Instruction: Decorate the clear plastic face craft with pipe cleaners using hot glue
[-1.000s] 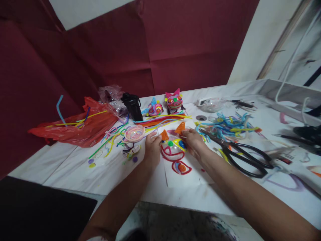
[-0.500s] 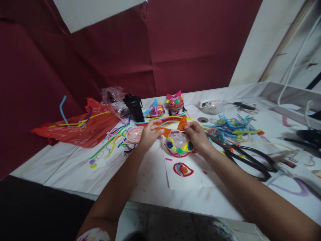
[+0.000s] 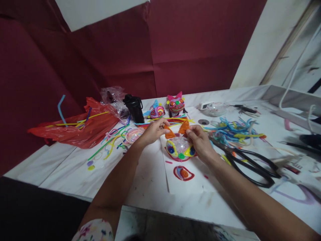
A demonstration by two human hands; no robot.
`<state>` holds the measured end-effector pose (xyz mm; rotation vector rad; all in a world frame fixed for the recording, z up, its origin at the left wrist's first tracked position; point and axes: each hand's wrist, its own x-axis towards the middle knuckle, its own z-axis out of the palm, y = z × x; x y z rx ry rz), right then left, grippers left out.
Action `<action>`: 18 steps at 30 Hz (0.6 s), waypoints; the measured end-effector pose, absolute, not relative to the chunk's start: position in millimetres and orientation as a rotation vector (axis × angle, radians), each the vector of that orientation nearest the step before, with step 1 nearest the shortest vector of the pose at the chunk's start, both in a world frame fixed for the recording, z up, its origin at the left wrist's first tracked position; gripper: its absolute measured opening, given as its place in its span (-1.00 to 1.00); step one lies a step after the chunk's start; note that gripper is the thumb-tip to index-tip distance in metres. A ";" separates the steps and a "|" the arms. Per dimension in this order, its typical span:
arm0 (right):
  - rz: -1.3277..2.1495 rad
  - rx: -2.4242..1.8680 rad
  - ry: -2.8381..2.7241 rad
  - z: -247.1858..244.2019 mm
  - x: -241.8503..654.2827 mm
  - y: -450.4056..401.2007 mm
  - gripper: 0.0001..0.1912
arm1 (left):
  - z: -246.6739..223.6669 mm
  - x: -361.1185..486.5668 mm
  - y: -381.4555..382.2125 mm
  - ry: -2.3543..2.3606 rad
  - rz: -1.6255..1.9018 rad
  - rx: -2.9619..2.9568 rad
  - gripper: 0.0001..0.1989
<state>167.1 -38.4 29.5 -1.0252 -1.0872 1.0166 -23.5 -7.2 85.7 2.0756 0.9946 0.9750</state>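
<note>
My left hand [image 3: 155, 130] pinches an orange pipe-cleaner ear [image 3: 170, 133] by its edge, at the upper left of a clear domed animal face [image 3: 181, 143]. In my right hand [image 3: 199, 139] is a second orange pipe-cleaner ear [image 3: 184, 127], upright at the face's top. The face has yellow-rimmed blue eyes, a green nose and a red outline. Whether the ears touch it I cannot tell. It lies on a white sheet [image 3: 184, 189]. Below it is a loose pipe-cleaner eye [image 3: 184, 173], red-edged with an orange centre.
Black-handled scissors [image 3: 247, 164] lie right of my right hand, before a heap of pipe cleaners [image 3: 232, 132]. Two decorated faces, one pink-eared [image 3: 176, 103], one blue-eared [image 3: 156, 110], stand behind. At left are a black bottle [image 3: 134, 108] and a red plastic bag [image 3: 82, 129].
My left hand has turned its orange ear from lying sideways to pointing up, beside the face's top edge. The right ear has shifted slightly down and right. The view has moved a little.
</note>
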 end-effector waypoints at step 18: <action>0.974 -1.035 -1.079 22.9 169.3 -39.4 -0.73 | 49.8 2.6 -22.6 0.976 1.274 1.445 -0.66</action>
